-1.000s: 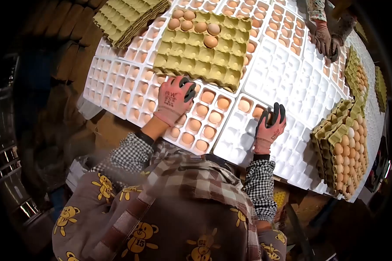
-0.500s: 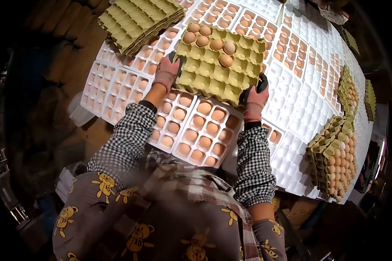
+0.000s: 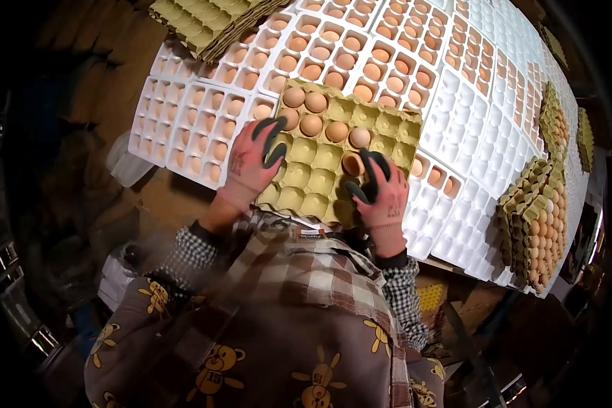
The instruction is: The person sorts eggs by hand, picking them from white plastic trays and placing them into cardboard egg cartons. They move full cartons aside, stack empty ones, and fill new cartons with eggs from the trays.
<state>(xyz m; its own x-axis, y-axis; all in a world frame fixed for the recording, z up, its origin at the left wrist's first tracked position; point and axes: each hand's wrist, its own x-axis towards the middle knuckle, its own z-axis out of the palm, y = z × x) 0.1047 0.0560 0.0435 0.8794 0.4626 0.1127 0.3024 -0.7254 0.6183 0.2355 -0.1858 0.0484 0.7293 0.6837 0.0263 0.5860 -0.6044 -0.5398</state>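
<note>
A yellow-green cardboard egg tray [image 3: 307, 178] lies over the white trays in front of me, with several brown eggs in its upper cups. My left hand [image 3: 253, 163], in a pink and black glove, is at the tray's left edge with thumb and fingers apart, holding nothing. Similarly gloved, my right hand [image 3: 382, 197] is over the tray's right part. Its curved, parted fingers reach the side of a single brown egg [image 3: 352, 163], which sits in a cup below the others. The right fingertips partly hide that egg.
White plastic trays [image 3: 455, 112] cover the table, many with brown eggs. Stacked cardboard trays [image 3: 207, 24] lie at the upper left. At the right stands another stack [image 3: 523, 204] bearing eggs. A translucent container [image 3: 128, 163] is beside the table's left edge.
The cardboard tray has come nearer to my body and rests lower in view. Both hands have let go of its sides; the right hand has moved inward to the lone egg.
</note>
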